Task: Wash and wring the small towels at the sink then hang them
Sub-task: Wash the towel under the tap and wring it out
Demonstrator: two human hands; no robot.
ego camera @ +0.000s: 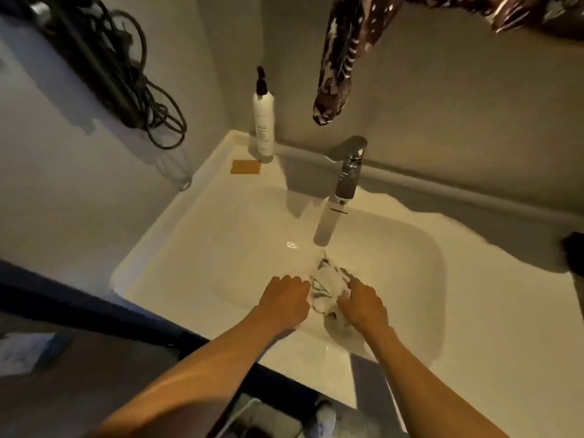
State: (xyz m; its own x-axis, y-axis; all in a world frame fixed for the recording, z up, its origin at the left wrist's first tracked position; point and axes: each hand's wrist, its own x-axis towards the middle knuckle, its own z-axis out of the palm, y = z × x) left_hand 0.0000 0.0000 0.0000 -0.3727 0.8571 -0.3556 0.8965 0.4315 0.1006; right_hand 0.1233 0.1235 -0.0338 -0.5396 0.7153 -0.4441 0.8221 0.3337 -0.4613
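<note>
Left grip: the left hand [286,300] lies palm down in the basin, fingers curled against the left edge of the small towel [328,292]; whether the fingers are closed on the cloth cannot be told.
Right grip: the right hand [363,306] presses on the towel's right side, fingers bent over it; a closed hold cannot be told either.
Cables: a loose bundle of dark cords [139,90] hangs on the left wall.
Soap pad: a flat tan rectangle [245,166] lies on the worktop's far left corner.
Bottle: a tall white cylinder with a black pump [263,121] stands upright just beside that rectangle.
Towel: bunched between both hands, low in the basin near the front wall; pale, wet and crumpled with dark streaks, its long axis running from the person toward the spout.
Hanging cloth: a dark patterned fabric [335,74] hangs down the back wall above the faucet.
Faucet: a polished metal tap [344,181] with a flat lever, spout pointing toward the person, its tip just above the towel.
Sink: a smooth, white, rounded rectangular basin [426,248] set in a white worktop [493,327].
</note>
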